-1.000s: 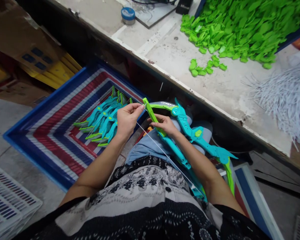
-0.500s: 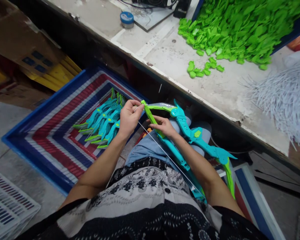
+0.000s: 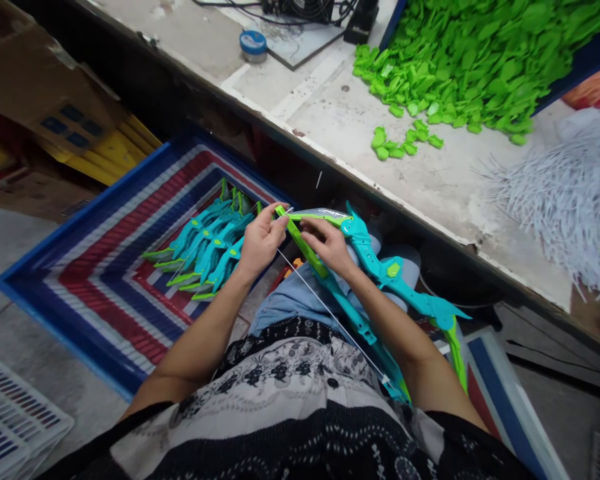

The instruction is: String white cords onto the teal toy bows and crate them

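A teal-and-green toy bow [image 3: 347,308] lies over my lap, with a white string [image 3: 325,304] running along it. My left hand [image 3: 263,238] pinches the bow's green tip, and the string's end shows at its fingertips. Beside the green limb is my right hand [image 3: 329,245], fingers apart and slightly bent; whether they touch the limb is unclear. Another teal-and-green bow [image 3: 393,269] rests across my knees, just beyond my right forearm. Several similar bows [image 3: 213,230] lie stacked in the striped, blue-rimmed tray [image 3: 75,340] to my left.
On the worktable [image 3: 325,127] ahead are a heap of green plastic pieces [image 3: 460,67], a bundle of white strings [image 3: 563,193] and a blue-lidded tin [image 3: 253,45]. A white plastic crate [image 3: 17,407] stands at lower left, cardboard boxes [image 3: 45,80] at upper left.
My right hand has let go of the green limb and moved up towards the tip, its fingers spreading. My left hand stays at the tip, where the string's end now shows.
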`<state>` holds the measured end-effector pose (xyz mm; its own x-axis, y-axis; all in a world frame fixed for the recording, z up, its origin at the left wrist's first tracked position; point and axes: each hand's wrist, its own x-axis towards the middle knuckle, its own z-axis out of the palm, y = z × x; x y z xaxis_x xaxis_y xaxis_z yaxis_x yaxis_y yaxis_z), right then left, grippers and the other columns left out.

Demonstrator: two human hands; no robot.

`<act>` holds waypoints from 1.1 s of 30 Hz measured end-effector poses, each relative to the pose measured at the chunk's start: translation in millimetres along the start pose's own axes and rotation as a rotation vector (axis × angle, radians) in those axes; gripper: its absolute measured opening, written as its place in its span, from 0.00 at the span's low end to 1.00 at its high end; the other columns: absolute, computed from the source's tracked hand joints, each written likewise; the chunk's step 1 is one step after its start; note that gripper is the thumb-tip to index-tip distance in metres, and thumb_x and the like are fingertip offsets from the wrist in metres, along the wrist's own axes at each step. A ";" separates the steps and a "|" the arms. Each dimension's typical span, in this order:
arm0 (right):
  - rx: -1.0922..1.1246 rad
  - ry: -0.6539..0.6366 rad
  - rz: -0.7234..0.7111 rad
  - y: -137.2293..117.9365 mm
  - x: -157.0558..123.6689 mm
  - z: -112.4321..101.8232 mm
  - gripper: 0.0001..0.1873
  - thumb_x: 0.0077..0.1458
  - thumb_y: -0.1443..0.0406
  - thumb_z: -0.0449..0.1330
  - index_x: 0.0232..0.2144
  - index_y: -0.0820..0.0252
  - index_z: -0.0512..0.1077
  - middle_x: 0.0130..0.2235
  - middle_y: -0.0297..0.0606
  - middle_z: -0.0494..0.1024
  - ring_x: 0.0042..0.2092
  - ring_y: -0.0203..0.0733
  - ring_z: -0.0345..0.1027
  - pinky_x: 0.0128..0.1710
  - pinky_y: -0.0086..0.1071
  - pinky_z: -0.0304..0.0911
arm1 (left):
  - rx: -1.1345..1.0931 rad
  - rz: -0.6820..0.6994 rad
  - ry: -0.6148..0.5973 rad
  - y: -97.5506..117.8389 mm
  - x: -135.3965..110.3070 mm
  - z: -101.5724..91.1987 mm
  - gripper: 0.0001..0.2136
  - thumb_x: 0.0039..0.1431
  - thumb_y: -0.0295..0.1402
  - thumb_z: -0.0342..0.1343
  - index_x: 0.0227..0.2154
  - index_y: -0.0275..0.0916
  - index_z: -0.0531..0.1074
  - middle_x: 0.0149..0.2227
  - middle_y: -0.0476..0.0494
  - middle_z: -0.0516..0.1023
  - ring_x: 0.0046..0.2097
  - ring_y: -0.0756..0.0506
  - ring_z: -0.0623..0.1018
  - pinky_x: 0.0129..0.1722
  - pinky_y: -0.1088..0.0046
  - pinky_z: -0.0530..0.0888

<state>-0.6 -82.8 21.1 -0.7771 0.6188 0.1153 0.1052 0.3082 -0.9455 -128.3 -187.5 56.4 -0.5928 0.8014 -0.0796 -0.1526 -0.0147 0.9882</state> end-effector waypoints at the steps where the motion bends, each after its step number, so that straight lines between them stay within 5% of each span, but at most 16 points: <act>1: -0.053 0.035 -0.068 -8.0 8.4 -2.8 0.20 0.56 0.57 0.58 0.49 0.58 0.71 0.45 0.41 0.74 0.44 0.40 0.69 0.46 0.35 0.65 | 0.000 0.004 0.001 -0.2 -0.3 0.2 0.18 0.53 0.45 0.59 0.43 0.41 0.72 0.16 0.57 0.55 0.17 0.55 0.55 0.18 0.78 0.50; 6: -0.231 -0.084 -0.279 -38.1 48.9 -12.8 0.13 0.59 0.57 0.55 0.38 0.60 0.74 0.37 0.38 0.73 0.41 0.38 0.65 0.42 0.33 0.64 | 0.001 0.004 0.029 -0.7 -2.7 -0.4 0.19 0.52 0.46 0.60 0.43 0.41 0.72 0.16 0.57 0.56 0.17 0.55 0.56 0.18 0.78 0.50; 10: -0.355 -0.175 -0.370 -47.9 52.8 -9.9 0.12 0.61 0.60 0.52 0.32 0.62 0.70 0.34 0.38 0.71 0.38 0.38 0.63 0.42 0.33 0.61 | -0.008 0.001 0.041 -0.3 -1.2 -0.2 0.18 0.52 0.44 0.60 0.42 0.39 0.72 0.16 0.57 0.57 0.17 0.56 0.56 0.17 0.78 0.51; 13: -0.379 -0.123 -0.433 -45.8 52.8 -7.8 0.10 0.62 0.63 0.50 0.31 0.61 0.67 0.32 0.37 0.69 0.37 0.38 0.61 0.40 0.33 0.60 | 0.040 0.009 0.110 0.5 2.8 0.5 0.15 0.52 0.43 0.60 0.38 0.39 0.73 0.17 0.56 0.61 0.18 0.55 0.60 0.17 0.79 0.57; 17: -0.392 0.174 -0.388 -16.9 88.3 -36.4 0.10 0.62 0.61 0.50 0.30 0.59 0.64 0.32 0.36 0.67 0.37 0.38 0.61 0.41 0.33 0.59 | 0.323 0.250 0.214 3.8 4.0 0.9 0.08 0.52 0.37 0.60 0.32 0.38 0.74 0.33 0.46 0.74 0.35 0.49 0.74 0.30 0.77 0.70; 20: -0.366 0.579 -0.244 -2.5 122.5 -71.9 0.15 0.64 0.57 0.45 0.31 0.59 0.63 0.30 0.35 0.65 0.36 0.36 0.61 0.39 0.33 0.60 | 0.412 0.407 0.127 9.3 3.5 3.3 0.07 0.55 0.31 0.54 0.34 0.38 0.75 0.36 0.45 0.75 0.40 0.48 0.74 0.39 0.73 0.71; 22: -0.308 0.693 -0.240 -13.8 124.9 -78.2 0.17 0.65 0.56 0.41 0.33 0.60 0.63 0.31 0.35 0.64 0.35 0.35 0.61 0.37 0.32 0.60 | 0.430 0.385 0.029 15.2 8.5 6.4 0.08 0.55 0.31 0.52 0.32 0.39 0.77 0.34 0.45 0.75 0.39 0.48 0.74 0.42 0.71 0.70; 28: -0.249 0.328 -0.518 -76.7 43.0 1.8 0.09 0.62 0.64 0.50 0.29 0.59 0.64 0.32 0.36 0.67 0.37 0.36 0.63 0.40 0.33 0.62 | -0.074 -0.123 -0.061 41.2 43.1 11.0 0.13 0.45 0.41 0.62 0.28 0.34 0.77 0.29 0.44 0.78 0.34 0.47 0.76 0.37 0.71 0.71; 30: -0.233 0.299 -0.546 -76.3 26.9 23.0 0.08 0.61 0.65 0.51 0.29 0.59 0.64 0.32 0.37 0.68 0.38 0.37 0.63 0.40 0.33 0.63 | -0.121 -0.167 -0.030 49.3 47.5 8.3 0.12 0.38 0.36 0.66 0.27 0.33 0.76 0.29 0.44 0.78 0.32 0.48 0.76 0.35 0.72 0.71; 33: -0.195 0.293 -0.487 -65.2 26.0 35.1 0.07 0.61 0.66 0.51 0.30 0.60 0.65 0.33 0.37 0.68 0.37 0.36 0.63 0.40 0.32 0.63 | 0.043 -0.023 0.076 58.0 42.9 4.2 0.08 0.41 0.31 0.63 0.27 0.34 0.74 0.30 0.44 0.79 0.32 0.49 0.76 0.35 0.74 0.71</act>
<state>-49.5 -112.2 75.1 -0.5640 0.5377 0.6268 -0.0867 0.7163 -0.6924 -159.2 -151.4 110.8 -0.6480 0.7536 -0.1105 -0.1338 0.0302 0.9905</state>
